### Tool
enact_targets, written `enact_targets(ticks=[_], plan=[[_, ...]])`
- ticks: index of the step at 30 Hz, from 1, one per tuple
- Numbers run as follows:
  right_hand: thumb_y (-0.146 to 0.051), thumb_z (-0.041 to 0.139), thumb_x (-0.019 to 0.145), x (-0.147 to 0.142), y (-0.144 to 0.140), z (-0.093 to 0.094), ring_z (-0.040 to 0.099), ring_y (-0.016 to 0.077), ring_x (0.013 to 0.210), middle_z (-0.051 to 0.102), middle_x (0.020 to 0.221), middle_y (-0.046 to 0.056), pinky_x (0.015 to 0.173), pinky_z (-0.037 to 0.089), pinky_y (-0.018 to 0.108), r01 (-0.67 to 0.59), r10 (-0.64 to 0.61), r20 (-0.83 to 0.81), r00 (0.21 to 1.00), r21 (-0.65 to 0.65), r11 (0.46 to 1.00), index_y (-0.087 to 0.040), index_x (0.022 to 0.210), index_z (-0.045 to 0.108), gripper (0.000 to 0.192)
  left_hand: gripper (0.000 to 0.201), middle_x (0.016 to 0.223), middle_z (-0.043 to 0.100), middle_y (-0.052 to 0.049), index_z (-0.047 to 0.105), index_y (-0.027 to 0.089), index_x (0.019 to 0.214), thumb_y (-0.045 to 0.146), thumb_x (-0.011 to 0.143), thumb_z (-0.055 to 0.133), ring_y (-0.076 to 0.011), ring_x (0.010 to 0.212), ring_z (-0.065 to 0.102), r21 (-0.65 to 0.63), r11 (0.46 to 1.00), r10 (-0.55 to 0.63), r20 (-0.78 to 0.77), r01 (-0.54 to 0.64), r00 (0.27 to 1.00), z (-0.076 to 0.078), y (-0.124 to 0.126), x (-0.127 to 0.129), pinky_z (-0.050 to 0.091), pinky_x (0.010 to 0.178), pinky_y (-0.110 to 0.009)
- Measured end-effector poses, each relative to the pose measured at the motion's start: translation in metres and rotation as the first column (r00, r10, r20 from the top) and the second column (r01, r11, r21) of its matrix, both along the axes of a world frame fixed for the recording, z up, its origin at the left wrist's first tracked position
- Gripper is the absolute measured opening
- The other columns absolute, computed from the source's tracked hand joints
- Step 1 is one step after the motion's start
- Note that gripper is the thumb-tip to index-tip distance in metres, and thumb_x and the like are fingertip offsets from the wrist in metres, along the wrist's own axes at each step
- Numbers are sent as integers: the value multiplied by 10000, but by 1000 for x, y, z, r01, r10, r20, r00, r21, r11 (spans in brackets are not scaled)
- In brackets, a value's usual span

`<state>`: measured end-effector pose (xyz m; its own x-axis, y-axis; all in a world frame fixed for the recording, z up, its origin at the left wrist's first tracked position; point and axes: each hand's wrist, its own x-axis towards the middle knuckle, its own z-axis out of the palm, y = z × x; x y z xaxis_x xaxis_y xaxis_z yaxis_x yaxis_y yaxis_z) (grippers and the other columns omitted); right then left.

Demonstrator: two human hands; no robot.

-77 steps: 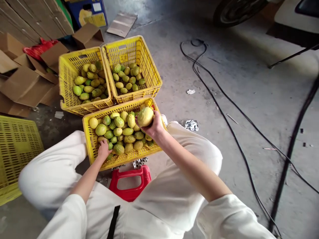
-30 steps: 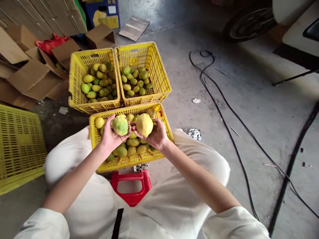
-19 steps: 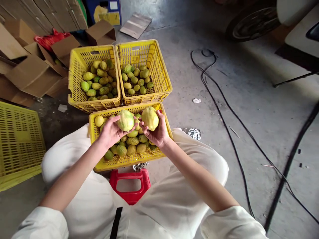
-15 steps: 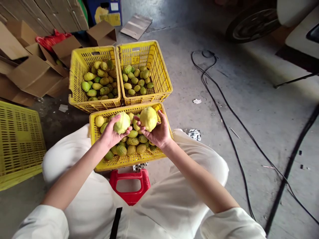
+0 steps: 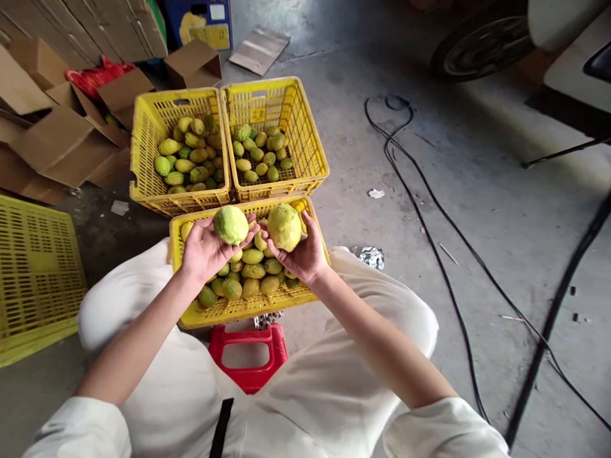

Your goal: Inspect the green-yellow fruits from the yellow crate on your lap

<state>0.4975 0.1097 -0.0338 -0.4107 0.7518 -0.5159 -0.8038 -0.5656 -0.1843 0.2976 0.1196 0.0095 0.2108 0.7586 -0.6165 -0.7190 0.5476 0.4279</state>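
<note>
Above the near crate (image 5: pixel 224 310), your left hand (image 5: pixel 203 248) cups the greener fruit (image 5: pixel 230 224) and your right hand (image 5: pixel 303 254) the yellower fruit (image 5: pixel 284 226): firm, rounded, light-looking, best cradled underneath.

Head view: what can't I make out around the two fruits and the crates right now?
- Underside of the greener fruit: covered by the left hand.
- Underside of the yellower fruit: covered by the right hand.
- Near crate: fruit under both hands hidden; its depth unreadable.
- Side crate: cut by the left edge.
- Blue box: cut by the top edge, print too small.
- Wheel: cut by the top edge.
</note>
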Motion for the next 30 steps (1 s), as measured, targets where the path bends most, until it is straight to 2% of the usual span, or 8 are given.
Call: enact_targets(ticks=[3,7,11,15,18,20,24,30], plan=[[-418,434,966,-4,-1,4,767,265,1007,798,1094,121,827,689,446,4,-5,23,1000,43,999,-166,1274,633,445,290,891,718,-103,668,148,1000,414,997,554,-180,749,720,-5,1000,13,-26,-13,1000,0,1,3,628,655,-261],[-360,495,929,-6,-1,5,773,248,974,801,1053,118,826,685,400,12,-13,18,1000,37,999,-156,1227,638,388,257,795,656,-42,659,148,965,403,948,670,-121,632,650,-21,999,34,-30,-35,999,1,6,4,587,592,-193],[-357,612,870,-6,-2,5,784,250,919,802,976,77,754,694,384,19,-21,47,999,49,999,-200,1175,640,345,266,874,718,-81,668,137,1063,376,984,583,-160,703,709,-20,999,27,-61,-28,998,-1,9,1,621,658,-238],[-281,644,816,-9,-4,8,784,272,1002,804,981,61,827,689,443,-2,-3,61,998,72,997,-230,1187,622,375,424,1023,770,-169,644,120,1226,402,1003,421,-298,968,766,-21,999,24,-53,-25,998,-3,8,0,663,779,-417],[-247,652,820,-10,-3,7,780,270,1040,805,1026,67,887,674,458,-23,18,64,998,79,997,-224,1191,608,375,433,1112,765,-180,621,123,1303,310,1001,374,-312,1106,743,-7,1000,17,-31,-18,999,-5,6,1,652,864,-458],[-288,637,866,-9,-3,6,780,276,1047,805,1025,85,902,670,461,-35,31,64,997,62,997,-202,1176,616,322,385,1108,759,-168,628,130,1290,309,1009,437,-292,1088,745,16,1000,12,-29,-12,1000,-6,5,1,645,892,-432],[-395,513,980,-7,-1,5,786,280,1007,802,984,102,862,678,468,-7,5,64,998,39,999,-182,1189,633,321,453,906,714,-100,648,112,1213,484,956,638,-200,779,719,18,999,-26,5,26,1000,-7,5,2,657,794,-347],[-449,591,958,-5,-1,0,785,230,798,797,927,59,671,689,346,34,-34,72,997,-8,999,-203,1193,620,342,267,920,693,-78,650,149,1088,357,1026,495,-145,782,717,-69,997,26,-22,-28,999,-6,9,1,620,691,-204]])
